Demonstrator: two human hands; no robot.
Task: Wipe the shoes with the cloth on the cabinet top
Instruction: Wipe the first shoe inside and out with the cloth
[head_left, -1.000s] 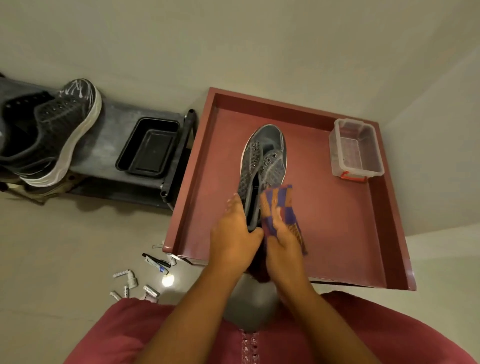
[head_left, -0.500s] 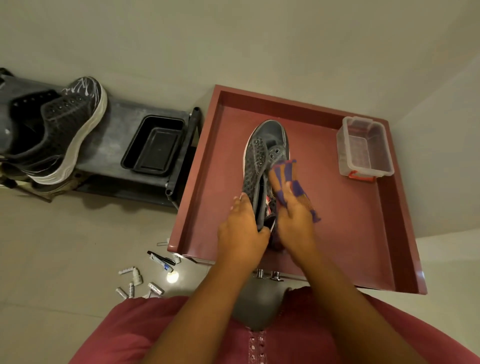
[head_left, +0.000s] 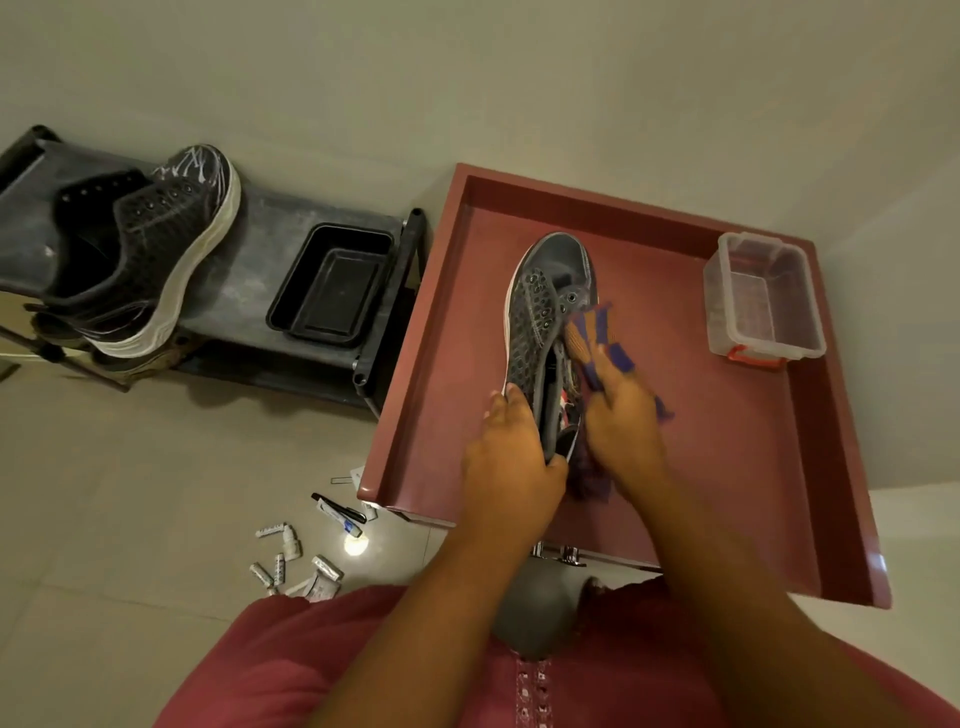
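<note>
- While the left hand (head_left: 511, 462) grips the heel of the grey mesh sneaker (head_left: 548, 322) on the red cabinet top (head_left: 727, 467), its fingers are curled around the collar.
- Right hand (head_left: 621, 415) presses the purple-and-orange cloth (head_left: 597, 338) against the shoe's right side, fingers closed on it.
- Clear plastic box (head_left: 763, 296) stands well apart.

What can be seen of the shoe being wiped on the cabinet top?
The grey shoe looks like mesh, with metal eyelets, a smooth toe cap and a pale sole edge. No laces show. It lies on the red cabinet top, toe pointing away from the person. The left hand grips its heel end, and the right hand presses a purple-and-orange cloth against its right side.
</note>
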